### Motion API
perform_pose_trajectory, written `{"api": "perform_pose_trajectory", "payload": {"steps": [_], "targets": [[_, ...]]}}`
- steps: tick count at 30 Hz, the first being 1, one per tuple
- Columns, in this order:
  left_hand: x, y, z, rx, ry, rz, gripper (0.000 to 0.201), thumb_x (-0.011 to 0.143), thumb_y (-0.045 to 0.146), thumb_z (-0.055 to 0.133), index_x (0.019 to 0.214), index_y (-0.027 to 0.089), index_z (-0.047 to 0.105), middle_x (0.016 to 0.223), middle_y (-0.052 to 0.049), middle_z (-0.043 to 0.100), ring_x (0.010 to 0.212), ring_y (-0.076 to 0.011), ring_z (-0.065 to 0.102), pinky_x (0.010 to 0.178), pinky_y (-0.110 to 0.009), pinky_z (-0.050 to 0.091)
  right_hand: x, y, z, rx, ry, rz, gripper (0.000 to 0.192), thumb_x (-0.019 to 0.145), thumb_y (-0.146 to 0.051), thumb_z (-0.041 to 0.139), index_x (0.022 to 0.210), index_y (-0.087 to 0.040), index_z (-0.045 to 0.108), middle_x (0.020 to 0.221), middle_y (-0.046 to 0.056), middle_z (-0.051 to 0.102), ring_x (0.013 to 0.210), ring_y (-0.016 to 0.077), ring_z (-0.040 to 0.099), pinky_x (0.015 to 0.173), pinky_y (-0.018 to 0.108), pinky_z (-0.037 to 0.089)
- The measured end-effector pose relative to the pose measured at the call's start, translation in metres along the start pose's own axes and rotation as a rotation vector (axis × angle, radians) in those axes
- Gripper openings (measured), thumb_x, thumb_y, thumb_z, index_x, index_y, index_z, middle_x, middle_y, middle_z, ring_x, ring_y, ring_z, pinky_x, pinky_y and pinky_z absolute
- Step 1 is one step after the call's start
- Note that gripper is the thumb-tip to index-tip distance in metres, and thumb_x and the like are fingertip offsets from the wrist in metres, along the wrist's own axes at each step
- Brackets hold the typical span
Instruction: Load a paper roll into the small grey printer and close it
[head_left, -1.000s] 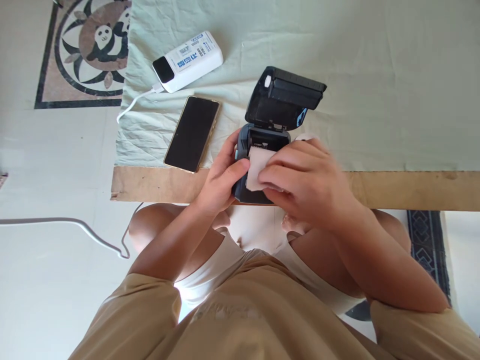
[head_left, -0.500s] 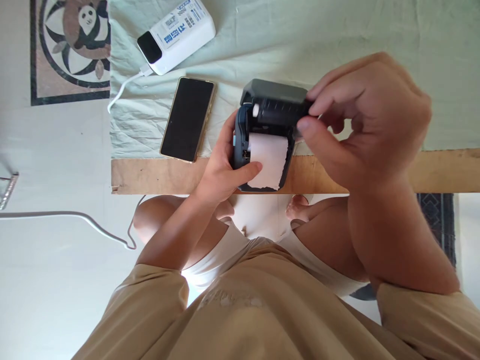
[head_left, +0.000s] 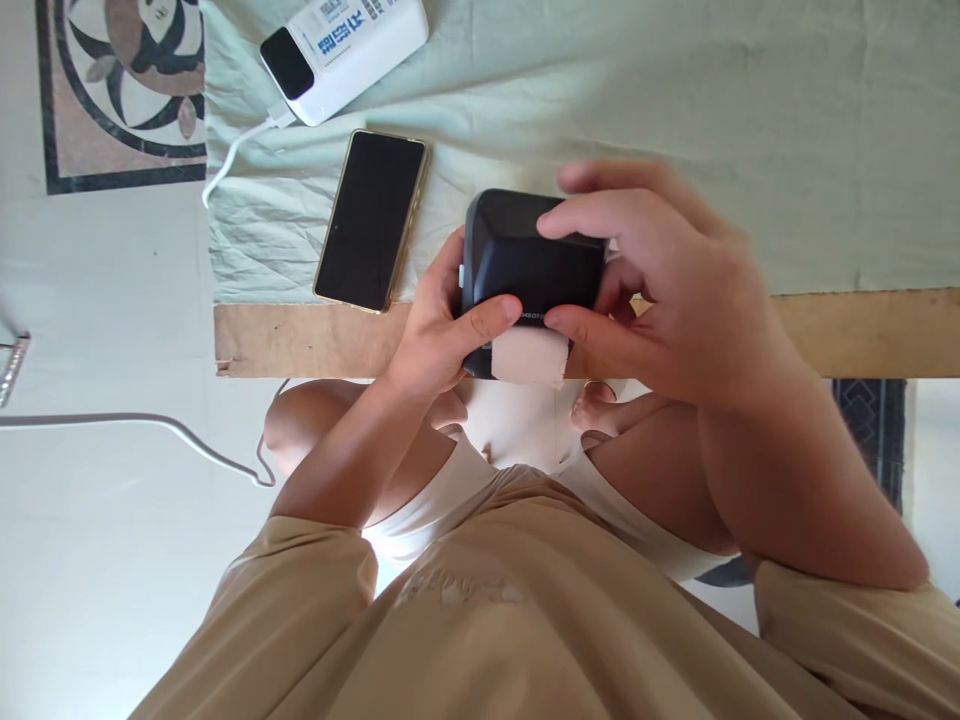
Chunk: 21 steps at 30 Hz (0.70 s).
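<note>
A small dark portable printer (head_left: 525, 265) sits at the near edge of the table, its lid down. A short strip of white paper (head_left: 529, 358) sticks out from under the lid toward me. My left hand (head_left: 439, 335) grips the printer's left side, thumb on the lid's front edge. My right hand (head_left: 660, 285) lies over the lid from the right, fingers on top and thumb at the front beside the paper.
A black phone (head_left: 371, 220) lies face up left of the printer on the pale green cloth (head_left: 712, 130). A white power bank (head_left: 341, 45) with a white cable (head_left: 232, 155) sits at the back left. The wooden table edge (head_left: 862, 330) runs below; my knees are under it.
The printer's lid, open a second ago, has come down onto the paper. My right hand moved from the paper to the lid and pushed it down.
</note>
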<state>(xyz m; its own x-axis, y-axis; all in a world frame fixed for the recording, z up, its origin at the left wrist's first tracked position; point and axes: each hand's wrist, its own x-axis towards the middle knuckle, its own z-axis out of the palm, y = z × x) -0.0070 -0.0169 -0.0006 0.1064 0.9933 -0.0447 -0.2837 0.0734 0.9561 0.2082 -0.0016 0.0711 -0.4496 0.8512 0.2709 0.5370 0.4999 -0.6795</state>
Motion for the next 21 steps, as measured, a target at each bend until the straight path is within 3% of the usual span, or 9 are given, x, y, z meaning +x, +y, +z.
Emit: {"api": "perform_pose_trajectory", "payload": {"steps": [3,5,10,13,17,21], "targets": [[0.000,0.005,0.003,-0.025,0.021,-0.051,0.074,0.077,0.074,0.095,0.131,0.026,0.075,0.117,-0.008,0.076,0.118,-0.0395,0.081,0.088,-0.044,0.068,0.002,-0.002,-0.001,-0.002,-0.076,0.070,0.048,0.093,-0.018,0.072,0.138,-0.035,0.070,0.165,0.003,0.065,0.061,0.0066,0.062,0.070,0.034,0.065],[0.001,0.006,0.004,-0.039,0.033,-0.062,0.069,0.080,0.070,0.093,0.131,0.027,0.075,0.120,-0.008,0.076,0.125,-0.0416,0.078,0.090,-0.045,0.068,0.003,-0.002,-0.001,-0.031,-0.087,0.104,0.052,0.092,-0.014,0.071,0.139,-0.033,0.069,0.165,0.004,0.065,0.073,0.0120,0.071,0.073,0.034,0.064],[0.001,0.005,0.002,-0.043,0.036,-0.084,0.058,0.085,0.060,0.090,0.131,0.028,0.075,0.103,-0.005,0.075,0.095,-0.0294,0.081,0.068,-0.033,0.061,0.006,0.001,0.003,-0.047,-0.086,0.098,0.056,0.087,-0.013,0.075,0.138,-0.033,0.068,0.163,0.003,0.067,0.098,0.0216,0.080,0.073,0.033,0.061],[0.001,0.004,0.001,-0.017,0.048,-0.087,0.062,0.085,0.064,0.091,0.132,0.028,0.074,0.104,-0.005,0.075,0.098,-0.0301,0.080,0.073,-0.035,0.062,0.006,0.003,0.004,-0.053,-0.067,0.068,0.056,0.087,-0.014,0.076,0.140,-0.031,0.068,0.162,0.005,0.068,0.105,0.0243,0.081,0.077,0.035,0.063],[0.005,0.004,0.005,-0.073,0.041,-0.041,0.061,0.090,0.078,0.080,0.119,0.024,0.077,0.108,-0.009,0.077,0.134,-0.0406,0.073,0.103,-0.047,0.065,0.004,0.007,-0.002,-0.065,-0.038,0.026,0.044,0.094,-0.021,0.074,0.137,-0.030,0.071,0.161,0.007,0.068,0.075,0.0147,0.073,0.071,0.035,0.063],[0.009,0.006,0.011,-0.124,0.099,-0.105,0.055,0.107,0.077,0.058,0.113,0.024,0.076,0.108,-0.008,0.079,0.148,-0.0381,0.066,0.113,-0.050,0.064,0.003,0.012,-0.009,-0.053,-0.023,0.008,0.042,0.092,-0.026,0.076,0.133,-0.030,0.072,0.157,0.006,0.071,0.058,0.0071,0.058,0.068,0.035,0.063]]}}
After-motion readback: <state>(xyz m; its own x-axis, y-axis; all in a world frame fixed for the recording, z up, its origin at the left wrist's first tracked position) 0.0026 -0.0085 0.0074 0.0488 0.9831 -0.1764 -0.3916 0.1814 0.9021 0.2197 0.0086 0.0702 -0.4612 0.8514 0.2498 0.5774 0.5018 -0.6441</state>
